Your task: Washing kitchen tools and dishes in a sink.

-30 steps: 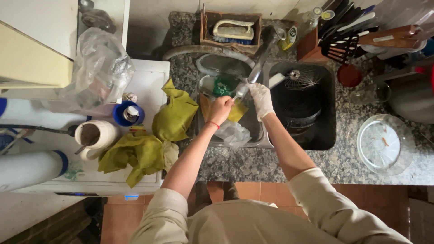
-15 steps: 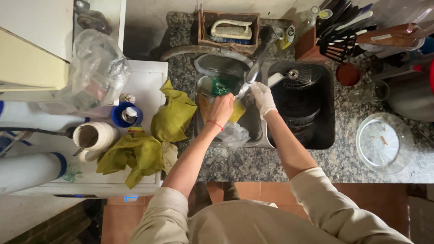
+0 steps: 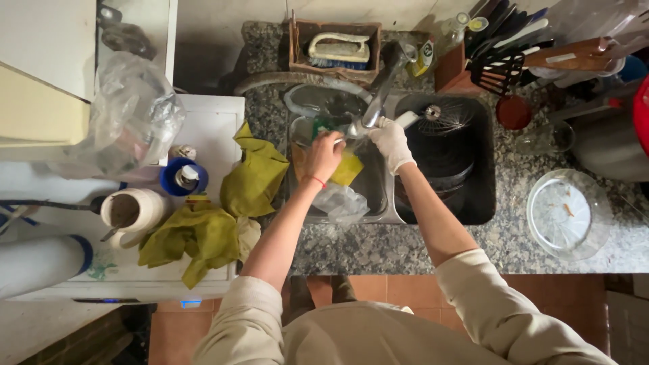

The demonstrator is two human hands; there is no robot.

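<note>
Left hand grip clenched on green-yellow sponge; gloved right hand grip unclear, beside faucet.

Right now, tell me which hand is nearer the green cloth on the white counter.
Left. The left hand is over the sink's left basin, just right of the green cloth. The right hand, in a white glove, is farther right at the tap.
</note>
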